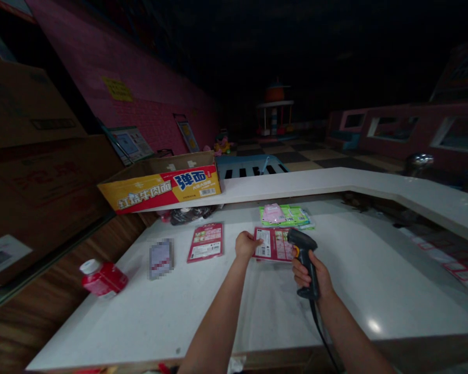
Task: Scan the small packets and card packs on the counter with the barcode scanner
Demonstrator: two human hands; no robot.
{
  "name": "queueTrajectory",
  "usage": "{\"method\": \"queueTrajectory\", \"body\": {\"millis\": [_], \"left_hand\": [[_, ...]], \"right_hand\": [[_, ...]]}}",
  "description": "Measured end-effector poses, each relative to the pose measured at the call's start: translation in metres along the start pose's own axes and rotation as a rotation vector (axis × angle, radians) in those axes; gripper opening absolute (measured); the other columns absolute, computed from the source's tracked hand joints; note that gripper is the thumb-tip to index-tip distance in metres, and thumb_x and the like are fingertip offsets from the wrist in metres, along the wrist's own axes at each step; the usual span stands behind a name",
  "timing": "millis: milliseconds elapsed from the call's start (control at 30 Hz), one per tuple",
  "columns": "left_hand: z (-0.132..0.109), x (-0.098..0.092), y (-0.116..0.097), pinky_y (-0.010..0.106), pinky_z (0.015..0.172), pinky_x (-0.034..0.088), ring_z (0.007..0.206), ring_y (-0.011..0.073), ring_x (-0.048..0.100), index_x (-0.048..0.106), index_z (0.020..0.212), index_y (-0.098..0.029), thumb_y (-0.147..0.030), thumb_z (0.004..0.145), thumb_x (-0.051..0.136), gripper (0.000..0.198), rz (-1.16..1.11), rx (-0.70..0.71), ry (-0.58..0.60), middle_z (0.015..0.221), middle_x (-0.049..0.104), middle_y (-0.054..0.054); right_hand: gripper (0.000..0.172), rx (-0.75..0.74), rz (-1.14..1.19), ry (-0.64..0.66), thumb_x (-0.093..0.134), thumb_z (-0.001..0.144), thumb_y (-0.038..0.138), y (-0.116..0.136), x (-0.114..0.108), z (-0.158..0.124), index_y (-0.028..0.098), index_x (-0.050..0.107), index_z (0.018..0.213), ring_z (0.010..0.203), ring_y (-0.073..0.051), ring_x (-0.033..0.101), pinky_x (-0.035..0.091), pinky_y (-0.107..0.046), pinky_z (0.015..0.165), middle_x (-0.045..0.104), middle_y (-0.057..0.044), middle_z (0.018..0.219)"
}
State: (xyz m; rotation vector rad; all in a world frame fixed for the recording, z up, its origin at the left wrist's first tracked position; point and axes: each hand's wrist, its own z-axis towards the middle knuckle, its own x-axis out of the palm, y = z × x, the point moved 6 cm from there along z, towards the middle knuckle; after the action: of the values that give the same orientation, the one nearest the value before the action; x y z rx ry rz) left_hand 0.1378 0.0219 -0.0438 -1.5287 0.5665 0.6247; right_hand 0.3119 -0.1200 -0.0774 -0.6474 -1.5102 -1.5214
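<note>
My right hand [320, 275] is wrapped round the grip of a black barcode scanner [311, 265], whose cord hangs down over the counter's front edge. The scanner's head points left, over a red flat package [271, 248] with a white label. My left hand [247, 244] pinches that package at its left edge, thumb on top. Behind it lie green flat packs [294, 214] with a pink pack [273, 212] on top. Another red package [206, 242] rests on the counter to the left of my left hand.
On the white counter [148, 317] are a red bottle [104, 279] with a white cap and a blurred-out item [161, 258]. An open yellow and red carton [171, 182] stands on the raised ledge [296, 179]. Brown boxes [31, 182] are stacked at the left.
</note>
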Motion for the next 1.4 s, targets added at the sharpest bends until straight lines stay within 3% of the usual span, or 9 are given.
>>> {"method": "queueTrajectory", "body": {"millis": [100, 200, 300, 400, 600, 900, 1033, 1233, 1400], "left_hand": [[-0.002, 0.000, -0.002, 0.022, 0.058, 0.042, 0.067, 0.0159, 0.065, 0.059, 0.063, -0.016, -0.024, 0.058, 0.083, 0.027, -0.232, -0.050, 0.059, 0.068, 0.069, 0.003], [-0.008, 0.008, -0.001, 0.022, 0.055, 0.044, 0.057, 0.0137, 0.062, 0.062, 0.066, -0.014, -0.026, 0.057, 0.083, 0.026, -0.571, -0.151, 0.355, 0.060, 0.066, 0.002], [-0.017, 0.004, 0.004, 0.019, 0.045, 0.039, 0.042, 0.0083, 0.052, 0.060, 0.060, -0.012, -0.023, 0.053, 0.084, 0.027, -0.667, -0.193, 0.622, 0.047, 0.058, -0.001], [-0.023, -0.016, 0.014, 0.017, 0.044, 0.041, 0.040, 0.0073, 0.052, 0.062, 0.062, -0.011, -0.019, 0.055, 0.083, 0.023, -0.781, -0.176, 0.678, 0.047, 0.059, -0.001], [-0.031, -0.044, 0.041, 0.026, 0.069, 0.058, 0.073, 0.0161, 0.070, 0.068, 0.090, -0.012, -0.018, 0.064, 0.082, 0.030, -1.207, -0.064, 0.464, 0.086, 0.075, 0.008], [-0.039, -0.015, 0.069, 0.036, 0.081, 0.061, 0.086, 0.0200, 0.071, 0.068, 0.093, -0.014, -0.021, 0.056, 0.088, 0.043, -1.344, -0.035, 0.052, 0.096, 0.075, 0.007], [-0.039, -0.017, 0.073, 0.043, 0.091, 0.057, 0.095, 0.0231, 0.070, 0.068, 0.097, -0.014, -0.026, 0.057, 0.088, 0.046, -1.440, 0.036, -0.042, 0.099, 0.074, 0.008], [-0.039, -0.018, 0.078, 0.047, 0.096, 0.054, 0.101, 0.0245, 0.068, 0.068, 0.098, -0.016, -0.027, 0.059, 0.087, 0.045, -1.503, 0.045, -0.064, 0.105, 0.073, 0.007], [-0.040, -0.017, 0.076, 0.049, 0.098, 0.051, 0.102, 0.0254, 0.068, 0.067, 0.099, -0.016, -0.027, 0.060, 0.086, 0.045, -1.492, 0.060, -0.046, 0.106, 0.073, 0.008]], "right_hand": [[0.036, -0.017, 0.008, 0.044, 0.063, 0.084, 0.052, 0.000, 0.003, -0.002, 0.018, 0.061, 0.094, 0.036, -0.004, 0.021, 0.029, -0.013, 0.031, 0.038, 0.009, 0.054], [0.037, -0.020, 0.003, 0.089, 0.062, 0.084, 0.054, 0.000, 0.007, -0.005, 0.019, 0.061, 0.095, 0.034, -0.004, 0.016, 0.026, -0.013, 0.029, 0.036, 0.009, 0.052], [0.040, -0.004, -0.020, 0.104, 0.062, 0.082, 0.056, -0.002, 0.011, -0.008, 0.018, 0.060, 0.096, 0.033, -0.005, 0.014, 0.025, -0.014, 0.028, 0.036, 0.010, 0.051], [0.042, 0.021, -0.034, 0.118, 0.064, 0.080, 0.057, -0.003, 0.015, -0.010, 0.019, 0.060, 0.096, 0.032, -0.004, 0.014, 0.024, -0.014, 0.027, 0.036, 0.010, 0.050], [0.040, 0.010, 0.003, 0.143, 0.064, 0.082, 0.055, -0.003, 0.019, -0.011, 0.018, 0.063, 0.098, 0.033, -0.004, 0.012, 0.022, -0.012, 0.028, 0.037, 0.010, 0.050], [0.044, 0.062, -0.072, 0.018, 0.067, 0.078, 0.058, -0.007, 0.012, -0.009, 0.018, 0.064, 0.096, 0.034, -0.004, 0.015, 0.022, -0.014, 0.029, 0.039, 0.009, 0.050], [0.051, 0.065, -0.133, -0.089, 0.064, 0.074, 0.068, -0.008, 0.013, -0.005, 0.019, 0.064, 0.087, 0.033, -0.004, 0.023, 0.025, -0.014, 0.030, 0.041, 0.008, 0.049], [0.042, -0.044, -0.384, -0.368, 0.076, 0.070, 0.057, -0.002, 0.039, -0.005, 0.021, 0.063, 0.086, 0.048, -0.011, 0.053, 0.048, -0.022, 0.045, 0.060, 0.002, 0.061], [0.047, -0.102, -0.650, -0.385, 0.080, 0.066, 0.053, -0.008, 0.070, -0.008, 0.022, 0.060, 0.096, 0.052, -0.015, 0.060, 0.050, -0.027, 0.042, 0.069, -0.001, 0.075]]}}
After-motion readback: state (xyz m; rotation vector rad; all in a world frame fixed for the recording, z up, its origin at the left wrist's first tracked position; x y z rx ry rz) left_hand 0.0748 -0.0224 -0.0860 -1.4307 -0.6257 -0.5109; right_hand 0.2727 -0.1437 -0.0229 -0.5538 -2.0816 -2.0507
